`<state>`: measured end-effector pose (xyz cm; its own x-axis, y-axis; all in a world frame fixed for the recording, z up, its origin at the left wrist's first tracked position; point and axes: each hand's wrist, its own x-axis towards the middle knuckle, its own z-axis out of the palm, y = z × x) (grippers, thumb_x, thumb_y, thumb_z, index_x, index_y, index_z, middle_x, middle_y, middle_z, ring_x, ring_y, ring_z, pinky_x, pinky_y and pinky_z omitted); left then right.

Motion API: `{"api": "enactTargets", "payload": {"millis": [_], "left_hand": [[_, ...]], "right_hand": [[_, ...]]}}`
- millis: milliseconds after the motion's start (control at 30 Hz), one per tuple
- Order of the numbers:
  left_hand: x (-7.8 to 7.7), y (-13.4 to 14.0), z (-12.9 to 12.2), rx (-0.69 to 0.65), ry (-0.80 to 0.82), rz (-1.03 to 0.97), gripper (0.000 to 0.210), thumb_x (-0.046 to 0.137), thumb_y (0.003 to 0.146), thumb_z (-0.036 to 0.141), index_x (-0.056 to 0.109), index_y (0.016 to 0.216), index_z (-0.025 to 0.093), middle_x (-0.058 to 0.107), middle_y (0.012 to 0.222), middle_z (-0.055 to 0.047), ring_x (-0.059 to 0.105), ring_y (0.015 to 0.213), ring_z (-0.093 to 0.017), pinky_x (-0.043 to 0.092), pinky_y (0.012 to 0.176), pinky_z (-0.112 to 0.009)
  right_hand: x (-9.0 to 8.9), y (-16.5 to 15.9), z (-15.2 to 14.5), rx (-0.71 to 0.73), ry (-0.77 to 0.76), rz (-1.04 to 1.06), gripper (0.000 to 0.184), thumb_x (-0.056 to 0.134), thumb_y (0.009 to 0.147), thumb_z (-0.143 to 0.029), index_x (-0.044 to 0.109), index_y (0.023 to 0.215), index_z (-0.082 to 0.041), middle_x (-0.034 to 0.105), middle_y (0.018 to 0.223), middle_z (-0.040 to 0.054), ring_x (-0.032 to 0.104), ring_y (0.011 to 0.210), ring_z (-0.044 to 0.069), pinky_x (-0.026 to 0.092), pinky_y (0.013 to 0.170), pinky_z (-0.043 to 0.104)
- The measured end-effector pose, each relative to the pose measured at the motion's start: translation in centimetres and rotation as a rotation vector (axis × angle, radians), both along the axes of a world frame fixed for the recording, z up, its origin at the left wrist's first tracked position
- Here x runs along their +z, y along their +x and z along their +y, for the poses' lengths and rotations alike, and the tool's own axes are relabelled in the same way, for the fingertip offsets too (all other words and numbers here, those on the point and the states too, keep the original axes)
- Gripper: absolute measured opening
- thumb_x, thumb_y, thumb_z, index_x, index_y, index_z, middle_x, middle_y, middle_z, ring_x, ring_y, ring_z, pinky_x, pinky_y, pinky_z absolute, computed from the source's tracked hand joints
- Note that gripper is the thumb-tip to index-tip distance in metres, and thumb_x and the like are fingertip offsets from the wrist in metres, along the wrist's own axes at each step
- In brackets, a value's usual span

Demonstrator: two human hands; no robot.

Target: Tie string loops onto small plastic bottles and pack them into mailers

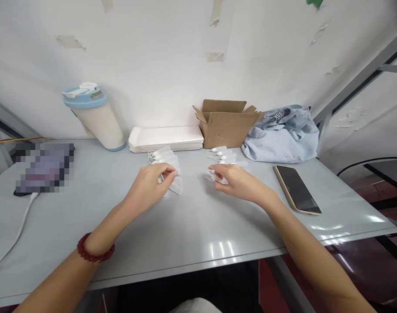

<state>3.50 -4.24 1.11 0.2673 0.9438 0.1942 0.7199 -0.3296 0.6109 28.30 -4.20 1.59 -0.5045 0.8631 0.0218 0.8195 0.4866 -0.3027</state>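
Using the cardboard box (226,123) at the back of the table (185,226) as the anchor: way off to its left there's a blue-lidded tumbler (94,115), then a stack of white sleeves (166,138) right up against the box. In front and a bit left, the left hand (151,184) is curled shut on a small white packet (174,186) from a fanned pile. Straight in front of the box, the right hand (236,180) pinches another packet (218,177). A phone (297,189) lies front-right.
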Motion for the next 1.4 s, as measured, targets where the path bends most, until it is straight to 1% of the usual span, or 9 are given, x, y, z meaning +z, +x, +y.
{"api": "enactTargets", "payload": {"millis": [67,167,300,367,467,667,833,1033,1400], "left_hand": [[-0.1,0.1,0.0,-0.012,-0.006,-0.005,0.023,0.049,0.087,0.034,0.066,0.082,0.019,0.07,0.08,-0.002,0.06,0.073,-0.017,0.042,0.057,-0.024],[-0.3,0.1,0.0,-0.038,-0.013,-0.014,0.022,0.05,0.087,0.034,0.066,0.086,0.018,0.07,0.083,-0.003,0.06,0.075,-0.017,0.043,0.059,-0.025],[-0.5,0.2,-0.3,-0.149,-0.075,-0.021,0.03,0.052,0.087,0.035,0.062,0.11,0.019,0.069,0.087,-0.003,0.06,0.079,-0.017,0.043,0.058,-0.024],[-0.5,0.4,-0.4,-0.201,-0.104,-0.024,0.032,0.052,0.087,0.036,0.06,0.114,0.02,0.069,0.093,-0.003,0.059,0.08,-0.017,0.043,0.059,-0.023],[-0.4,0.6,-0.6,-0.242,-0.115,-0.017,0.027,0.05,0.089,0.037,0.065,0.103,0.02,0.068,0.096,-0.003,0.058,0.081,-0.016,0.044,0.063,-0.024],[-0.1,0.6,-0.7,-0.265,-0.169,-0.074,0.021,0.05,0.089,0.034,0.066,0.085,0.021,0.068,0.085,0.001,0.057,0.078,-0.015,0.042,0.065,-0.024],[-0.1,0.5,-0.6,-0.302,-0.21,-0.144,0.022,0.05,0.09,0.034,0.068,0.087,0.022,0.067,0.083,0.002,0.058,0.077,-0.014,0.042,0.069,-0.025],[-0.2,0.6,-0.6,-0.327,-0.238,-0.154,0.023,0.05,0.09,0.036,0.069,0.09,0.022,0.068,0.086,0.002,0.058,0.079,-0.015,0.042,0.069,-0.025],[-0.1,0.5,-0.6,-0.336,-0.225,-0.14,0.026,0.048,0.091,0.036,0.069,0.092,0.022,0.069,0.088,0.0,0.059,0.08,-0.016,0.043,0.07,-0.025]], "right_hand": [[-0.1,0.0,0.0,0.015,0.032,0.072,0.027,0.051,0.081,-0.013,0.058,0.107,-0.013,0.062,0.085,0.0059,0.055,0.075,0.018,0.038,0.067,0.027],[-0.3,-0.3,-0.1,0.086,0.104,0.145,0.024,0.048,0.084,-0.014,0.06,0.105,-0.013,0.061,0.088,0.0074,0.055,0.079,0.019,0.041,0.071,0.029],[-0.6,-1.1,-0.6,0.179,0.107,0.229,0.029,0.041,0.089,-0.012,0.061,0.11,-0.013,0.059,0.089,0.0075,0.054,0.078,0.017,0.042,0.072,0.029],[-0.7,-1.6,-0.9,0.202,0.092,0.279,0.031,0.039,0.089,-0.011,0.061,0.111,-0.012,0.059,0.087,0.0071,0.054,0.077,0.016,0.042,0.072,0.029],[-0.7,-1.9,-1.1,0.21,0.068,0.362,0.03,0.04,0.089,-0.01,0.061,0.11,-0.011,0.062,0.087,0.0069,0.056,0.078,0.016,0.043,0.072,0.028],[-0.9,-2.0,-1.3,0.132,-0.017,0.494,0.026,0.046,0.088,-0.015,0.06,0.11,-0.012,0.067,0.089,0.0055,0.06,0.078,0.014,0.044,0.071,0.026],[-1.0,-2.2,-1.4,0.117,-0.068,0.538,0.025,0.048,0.087,-0.018,0.059,0.11,-0.016,0.065,0.079,0.0014,0.059,0.074,0.014,0.044,0.069,0.026],[-0.8,-2.2,-1.7,0.101,-0.1,0.553,0.02,0.051,0.085,-0.021,0.063,0.101,-0.017,0.067,0.093,0.0045,0.059,0.078,0.014,0.044,0.069,0.026],[-0.8,-2.2,-1.7,0.122,-0.106,0.561,0.024,0.051,0.085,-0.02,0.062,0.105,-0.017,0.067,0.094,0.0037,0.058,0.079,0.014,0.045,0.071,0.026]]}}
